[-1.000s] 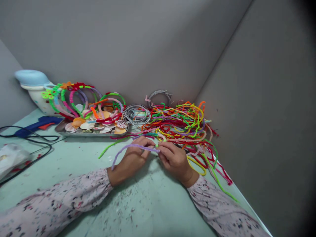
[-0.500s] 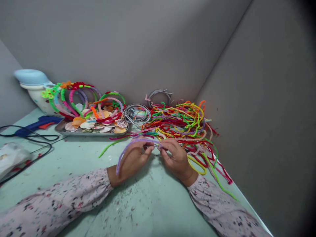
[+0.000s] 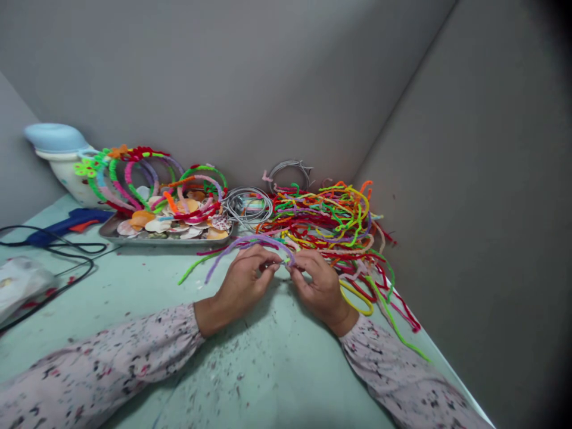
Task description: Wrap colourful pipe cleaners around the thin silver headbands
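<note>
A fuzzy purple pipe cleaner [image 3: 250, 238] arcs over the back of my left hand, its loose end hanging to the left. My right hand [image 3: 319, 289] is closed, pinching the other end, which curls around a thin grey wire [image 3: 283, 262] between the fingertips. My left hand [image 3: 245, 279] is also closed, thumb and forefinger pinching what looks like the same wire; most of it is hidden by the fingers. A small light-green bit shows where the purple curl meets the wire. Both hands are just above the table, fingertips almost together.
Behind my right hand lies a heap of coloured pipe cleaners [image 3: 330, 214]. Coiled grey wire [image 3: 248, 205] sits beside a metal tray [image 3: 179, 242] of shells and wrapped headbands [image 3: 129, 179]. Farther left are a blue glue gun [image 3: 62, 226], its black cable [image 3: 84, 268] and a blue-lidded container [image 3: 67, 161].
The purple pipe cleaner's loose end has swung up and away from my left wrist, and its near end now curls at my right fingertips. Both hands stay nearly in place.
</note>
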`<move>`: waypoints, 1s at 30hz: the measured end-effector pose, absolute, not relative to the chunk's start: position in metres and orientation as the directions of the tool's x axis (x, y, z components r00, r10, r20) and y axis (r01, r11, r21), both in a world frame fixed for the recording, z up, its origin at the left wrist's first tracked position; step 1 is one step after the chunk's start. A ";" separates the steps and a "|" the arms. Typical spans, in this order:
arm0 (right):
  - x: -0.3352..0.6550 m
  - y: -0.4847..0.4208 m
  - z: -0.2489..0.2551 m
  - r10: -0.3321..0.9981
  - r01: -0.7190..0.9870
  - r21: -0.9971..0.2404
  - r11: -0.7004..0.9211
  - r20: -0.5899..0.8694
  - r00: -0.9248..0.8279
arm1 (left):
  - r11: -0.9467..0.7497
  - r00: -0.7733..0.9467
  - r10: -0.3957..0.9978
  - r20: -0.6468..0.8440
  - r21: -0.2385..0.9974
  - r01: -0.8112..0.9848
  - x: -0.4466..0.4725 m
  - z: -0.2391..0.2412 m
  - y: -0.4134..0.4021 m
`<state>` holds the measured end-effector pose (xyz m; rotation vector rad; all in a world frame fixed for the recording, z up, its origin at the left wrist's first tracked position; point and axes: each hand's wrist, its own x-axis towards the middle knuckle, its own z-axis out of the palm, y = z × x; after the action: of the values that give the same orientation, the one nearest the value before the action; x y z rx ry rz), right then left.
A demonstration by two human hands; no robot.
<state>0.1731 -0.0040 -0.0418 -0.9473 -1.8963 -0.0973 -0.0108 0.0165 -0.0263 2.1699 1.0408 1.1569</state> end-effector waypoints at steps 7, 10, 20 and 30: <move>0.172 -0.005 -0.040 0.578 0.654 -0.322 0.684 0.787 -0.217 | -0.591 0.371 0.806 0.461 0.651 0.476 -0.011 -0.023 0.015; 0.172 -0.004 -0.040 0.574 0.647 -0.323 0.691 0.789 -0.219 | -0.595 0.371 0.803 0.466 0.663 0.454 -0.011 -0.023 0.015; 0.173 -0.004 -0.040 0.577 0.645 -0.330 0.690 0.788 -0.214 | -0.618 0.359 0.782 0.510 0.712 0.333 -0.010 -0.024 0.015; 0.173 -0.004 -0.040 0.578 0.652 -0.320 0.687 0.785 -0.223 | -0.653 0.403 0.752 0.522 0.673 0.346 -0.012 -0.025 0.015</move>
<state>0.1726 -0.0044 -0.0400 -0.9586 -1.9026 -0.0937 -0.0117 0.0150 -0.0251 2.2009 0.9366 1.1680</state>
